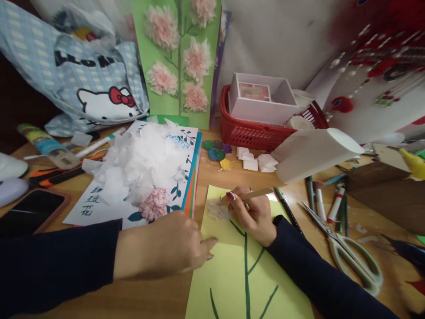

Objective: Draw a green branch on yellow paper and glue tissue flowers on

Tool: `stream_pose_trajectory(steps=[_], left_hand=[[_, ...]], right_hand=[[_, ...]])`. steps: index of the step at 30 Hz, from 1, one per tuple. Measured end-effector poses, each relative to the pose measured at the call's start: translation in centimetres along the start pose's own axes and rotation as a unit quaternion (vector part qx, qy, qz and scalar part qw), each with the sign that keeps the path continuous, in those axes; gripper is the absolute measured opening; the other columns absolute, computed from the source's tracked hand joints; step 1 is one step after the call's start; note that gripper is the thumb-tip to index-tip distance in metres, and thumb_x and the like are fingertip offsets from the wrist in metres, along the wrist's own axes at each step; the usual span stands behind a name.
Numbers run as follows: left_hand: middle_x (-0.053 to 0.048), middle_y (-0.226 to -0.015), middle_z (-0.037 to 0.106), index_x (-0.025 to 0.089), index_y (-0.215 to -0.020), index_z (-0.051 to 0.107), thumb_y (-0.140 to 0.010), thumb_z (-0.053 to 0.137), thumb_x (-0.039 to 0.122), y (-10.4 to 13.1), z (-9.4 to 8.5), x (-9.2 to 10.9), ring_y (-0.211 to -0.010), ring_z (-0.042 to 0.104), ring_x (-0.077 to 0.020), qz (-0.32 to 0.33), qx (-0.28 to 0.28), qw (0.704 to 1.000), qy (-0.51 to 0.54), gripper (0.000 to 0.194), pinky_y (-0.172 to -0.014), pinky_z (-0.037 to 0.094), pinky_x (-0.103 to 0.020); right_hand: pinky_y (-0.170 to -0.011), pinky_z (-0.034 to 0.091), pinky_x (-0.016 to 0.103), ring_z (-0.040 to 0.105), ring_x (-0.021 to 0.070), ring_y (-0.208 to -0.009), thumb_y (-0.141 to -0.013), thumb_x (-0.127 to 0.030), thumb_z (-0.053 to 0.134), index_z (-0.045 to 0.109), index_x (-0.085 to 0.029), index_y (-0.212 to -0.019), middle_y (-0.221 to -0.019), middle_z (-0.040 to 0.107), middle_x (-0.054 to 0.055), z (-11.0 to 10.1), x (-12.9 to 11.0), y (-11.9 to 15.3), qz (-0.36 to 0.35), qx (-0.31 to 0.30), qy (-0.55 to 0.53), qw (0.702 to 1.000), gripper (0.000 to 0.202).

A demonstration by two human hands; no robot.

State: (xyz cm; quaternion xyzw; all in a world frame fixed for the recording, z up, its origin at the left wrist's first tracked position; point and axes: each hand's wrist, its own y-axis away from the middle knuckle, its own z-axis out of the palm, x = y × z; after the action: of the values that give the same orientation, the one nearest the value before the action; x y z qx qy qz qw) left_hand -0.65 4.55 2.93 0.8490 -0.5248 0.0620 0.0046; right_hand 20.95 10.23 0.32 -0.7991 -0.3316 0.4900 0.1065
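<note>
- Pale yellow-green paper sheet [232, 270] lay flat on the wooden table [159, 301], nearest the camera; a dark green stem with side branches was drawn up its middle.
- A small white tissue tuft [217, 209] sat on the sheet's upper left part, at the top of the drawn stem.
- Right hand [254, 217] rested on the sheet, fingers closed around a thin pale stick [257, 193]; the stick's near end met the tuft.
- Left hand [172, 243] lay on the table at the sheet's left edge, fingers curled loosely, fingertips touching the paper; it held nothing.
- Just left of the sheet: a heap of white tissue scraps [139, 164] on a stack of printed and coloured sheets, with one pink tissue flower [154, 204] at the heap's near side.
- Beyond the sheet: small paint pots [215, 153] and folded white squares [257, 161], then a red basket [252, 133] holding a white box.
- Right of the sheet: scissors [348, 252] and several markers [327, 201].
- A green card with pink tissue flowers [179, 57] stood against the wall.
</note>
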Motion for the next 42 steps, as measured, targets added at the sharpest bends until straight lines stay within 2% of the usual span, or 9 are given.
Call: stream_pose_trajectory(steps=[6,11,17,25,31,33,35,37,42], left_hand=[[0.000,-0.060,0.066,0.015,-0.111,0.065,-0.088,0.061,0.011,0.5,0.7,0.0,-0.048,0.061,-0.0212,0.009,-0.008,1.000,-0.004,0.024,-0.036,0.026,-0.032],[0.000,-0.059,0.064,0.009,-0.117,0.062,-0.084,0.057,0.003,0.5,0.5,0.4,-0.048,0.060,-0.0207,0.030,-0.017,0.999,-0.037,0.035,-0.035,0.026,-0.031],[0.001,-0.054,0.058,0.016,-0.095,0.069,-0.099,0.040,0.008,1.7,-3.0,-1.8,-0.046,0.051,-0.0152,0.059,0.119,0.989,-0.068,0.030,-0.042,0.031,-0.030],[-0.003,-0.071,0.067,0.024,-0.083,0.070,-0.098,0.048,0.035,8.8,-10.0,-3.7,-0.066,0.059,-0.0189,-0.270,0.154,0.950,-0.035,0.029,-0.067,0.044,-0.033],[0.000,-0.052,0.051,0.022,-0.052,0.050,-0.089,0.048,0.044,10.9,-9.4,0.1,-0.052,0.054,-0.0163,-0.415,0.016,0.888,0.199,0.044,-0.056,0.043,-0.030],[-0.001,-0.066,0.065,0.020,-0.075,0.063,-0.086,0.053,0.045,9.7,-8.3,1.8,-0.058,0.064,-0.0167,-0.425,-0.038,0.839,0.338,0.030,-0.054,0.049,-0.027],[-0.002,-0.082,0.069,0.019,-0.093,0.062,-0.074,0.069,0.041,7.8,-7.2,3.7,-0.078,0.071,-0.0208,-0.498,-0.089,0.630,0.590,0.030,-0.066,0.056,-0.030],[0.000,-0.080,0.067,0.019,-0.094,0.059,-0.066,0.077,0.030,5.8,-6.5,5.5,-0.083,0.070,-0.0209,-0.539,-0.067,0.494,0.679,0.035,-0.072,0.056,-0.031],[0.001,-0.069,0.065,0.019,-0.080,0.056,-0.060,0.072,0.015,1.6,-5.1,8.0,-0.072,0.065,-0.0155,-0.573,-0.011,0.423,0.702,0.026,-0.063,0.048,-0.025]], right_hand=[[-0.044,0.037,0.024,0.047,0.0096,-0.043,-0.101,-0.042,0.050,0.067,-0.018,-0.068,-0.055,0.056,0.001,0.4,0.4,0.3,0.107,0.162,-0.070,0.978,0.044],[-0.041,0.034,0.024,0.044,0.0092,-0.041,-0.095,-0.056,0.055,0.067,-0.016,-0.068,-0.051,0.052,-0.001,0.8,0.9,-0.2,0.170,0.196,-0.124,0.958,0.050],[-0.038,0.031,0.023,0.040,0.0086,-0.039,-0.079,-0.069,0.066,0.063,-0.016,-0.067,-0.047,0.050,-0.002,0.7,1.5,-1.2,0.270,0.262,-0.205,0.904,0.055],[-0.041,0.033,0.023,0.044,0.0106,-0.043,-0.078,-0.071,0.066,0.061,-0.018,-0.070,-0.049,0.053,-0.002,0.2,3.0,-1.5,0.278,0.223,-0.197,0.913,0.054],[-0.042,0.035,0.025,0.045,0.0120,-0.043,-0.081,-0.072,0.062,0.062,-0.017,-0.066,-0.048,0.053,0.000,0.4,3.6,-1.7,0.255,0.187,-0.165,0.934,0.056],[-0.042,0.035,0.025,0.045,0.0119,-0.043,-0.077,-0.074,0.064,0.065,-0.016,-0.066,-0.047,0.054,0.001,0.0,2.8,-1.9,0.265,0.168,-0.153,0.937,0.059],[-0.043,0.038,0.026,0.049,0.0128,-0.044,-0.074,-0.074,0.067,0.069,-0.013,-0.071,-0.051,0.058,0.003,-0.7,1.7,-1.7,0.275,0.145,-0.150,0.939,0.060],[-0.050,0.046,0.029,0.057,0.0154,-0.051,-0.075,-0.072,0.068,0.072,-0.013,-0.084,-0.064,0.067,0.007,-1.6,0.5,-0.9,0.263,0.130,-0.159,0.943,0.060],[-0.081,0.056,0.040,0.070,0.0216,-0.078,-0.084,-0.065,0.063,0.068,-0.018,-0.104,-0.106,0.072,0.012,-3.2,-0.6,2.6,0.215,0.110,-0.171,0.955,0.051]])
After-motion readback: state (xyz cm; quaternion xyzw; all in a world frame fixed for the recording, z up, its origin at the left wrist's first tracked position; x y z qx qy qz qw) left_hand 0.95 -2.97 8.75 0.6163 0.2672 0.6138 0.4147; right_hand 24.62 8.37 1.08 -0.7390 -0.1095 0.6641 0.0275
